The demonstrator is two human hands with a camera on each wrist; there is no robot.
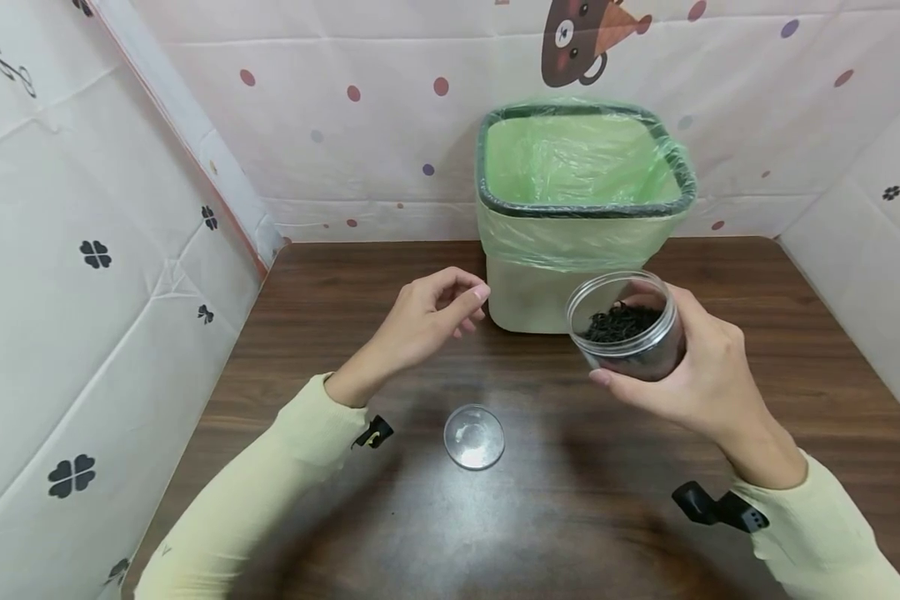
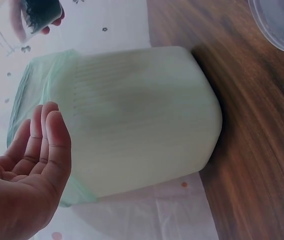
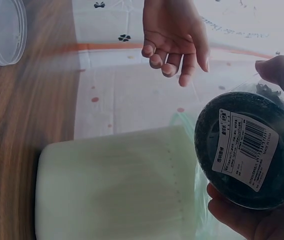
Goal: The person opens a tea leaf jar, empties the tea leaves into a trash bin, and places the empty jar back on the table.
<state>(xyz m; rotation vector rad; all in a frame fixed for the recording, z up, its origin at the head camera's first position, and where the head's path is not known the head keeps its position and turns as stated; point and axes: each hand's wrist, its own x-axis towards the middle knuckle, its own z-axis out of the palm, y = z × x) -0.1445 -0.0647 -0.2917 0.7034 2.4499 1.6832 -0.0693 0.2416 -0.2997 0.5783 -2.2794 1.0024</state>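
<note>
Right hand point(image 1: 701, 375) grasps a clear jar point(image 1: 639, 363) round its side, thumb low and to the near side, fingers round the back; left hand point(image 1: 429, 319) is released – fingers loosely bent, holding nothing, just left of the bin point(image 1: 528, 292). Jar is held up above the desk point(image 1: 555, 533), in front of the bin's right side in the head view; dark dried leaves point(image 1: 621, 323) lie inside; the clear lid point(image 1: 474, 437) is off and sits flat on the desk, well apart from the jar.

Step in hand looks like handling the opened jar one-handed; next move, as I judge it, calls for a firm grip and a controlled tilt so no leaves spill – whether towards bin or lid, cannot tell.

Jar's mouth points mostly up, leaning away from the right palm; long axis runs mouth to base, nearer upright than lying; underside with its white label point(image 3: 245, 150) faces the right wrist view; green bag point(image 1: 555, 246) lines the bin.
</note>
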